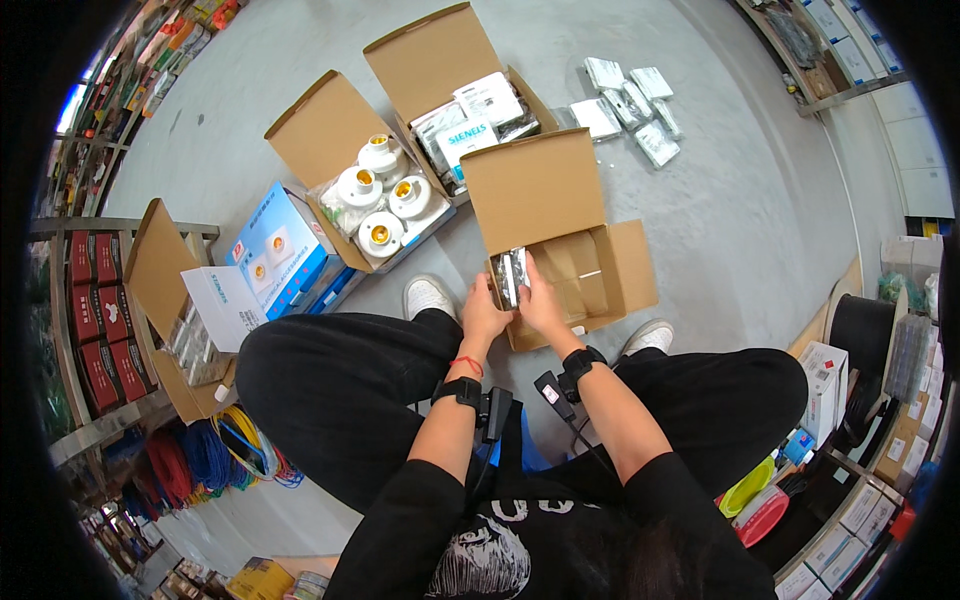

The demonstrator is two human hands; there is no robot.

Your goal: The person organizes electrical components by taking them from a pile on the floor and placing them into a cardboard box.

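Observation:
Both hands are at the left end of an open cardboard box (574,281) on the floor between my feet. My left hand (484,311) grips the left side of a small stack of plastic-wrapped packages (510,277). On its other side, the fingers of my right hand (538,296) press against the stack. The wrapping is clear, with dark and white parts showing through. The stack stands inside the box near its left wall. Bare cardboard shows on the box's bottom to the right. The box's large flap (536,191) is raised at the back, and a side flap (637,266) is folded out.
Behind stands an open carton (431,52) of wrapped packages; more wrapped white packages (630,109) lie on the floor. Left are a carton with white lamp holders (379,232), a blue printed box (285,255) and another open carton (169,382). Shelving flanks both sides.

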